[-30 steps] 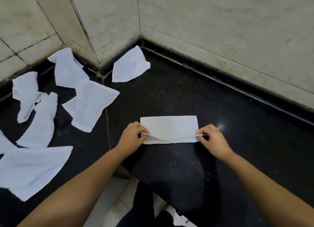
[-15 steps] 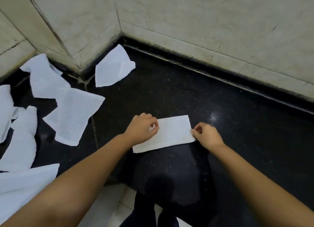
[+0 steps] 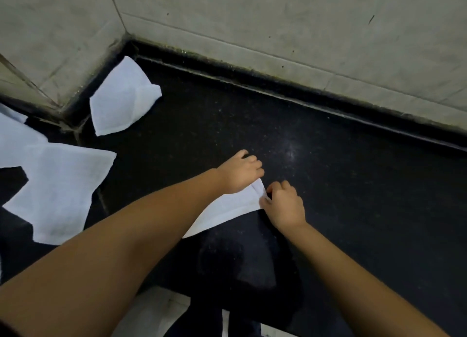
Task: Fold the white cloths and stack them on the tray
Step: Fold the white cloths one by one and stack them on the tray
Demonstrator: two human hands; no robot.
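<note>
A: Where is the white cloth [image 3: 228, 208] lying?

B: It is lying flat on the black tabletop [image 3: 353, 185], folded into a strip, with the left forearm crossing over most of it. Only its right end is showing clearly.

A: What are the hands doing?

B: Both are meeting at that right end. The left hand [image 3: 240, 171] is curling knuckles-up at the far corner, seemingly pinching it, though the fingertips are hidden. The right hand [image 3: 284, 204] is pinching the near corner with curled fingers.

A: How is the cloth likely handling?

B: It is looking thin, soft and light, so it is probably drooping and shifting easily. Taking it by the corners, as here, is keeping the edges lined up; pressing the crease flat is probably needed afterward.

A: And the rest?

B: At least 3 unfolded cloths [image 3: 60, 192] are waiting on the left, 1 more [image 3: 121, 102] near the wall corner. No tray is showing.
</note>
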